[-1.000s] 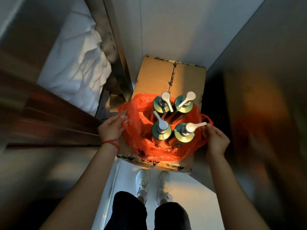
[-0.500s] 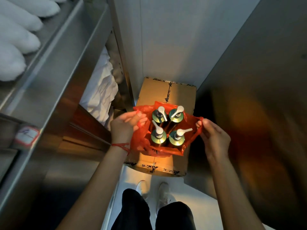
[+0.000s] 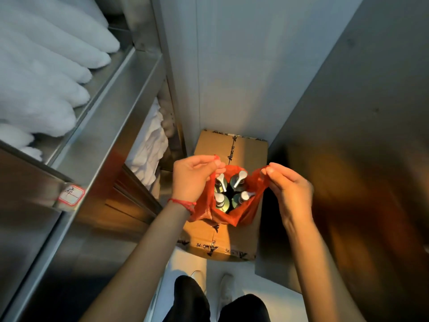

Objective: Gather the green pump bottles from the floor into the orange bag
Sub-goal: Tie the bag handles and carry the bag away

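Both the left hand (image 3: 193, 177) and the right hand (image 3: 290, 189) pinch the top edges of the orange bag (image 3: 246, 212), which hangs above a cardboard box (image 3: 232, 242) with four green pump bottles (image 3: 238, 182) standing upright inside it.

A taped cardboard box (image 3: 246, 149) sits on the pale floor (image 3: 267, 287) against the white wall (image 3: 232, 66); to the left, a steel shelf (image 3: 109, 117) carries folded white linens (image 3: 41, 73) — a red-bordered label (image 3: 70, 195) on its edge.

Pale floor (image 3: 274, 298), taped cardboard box (image 3: 246, 149) on it, beside shelving (image 3: 130, 94)
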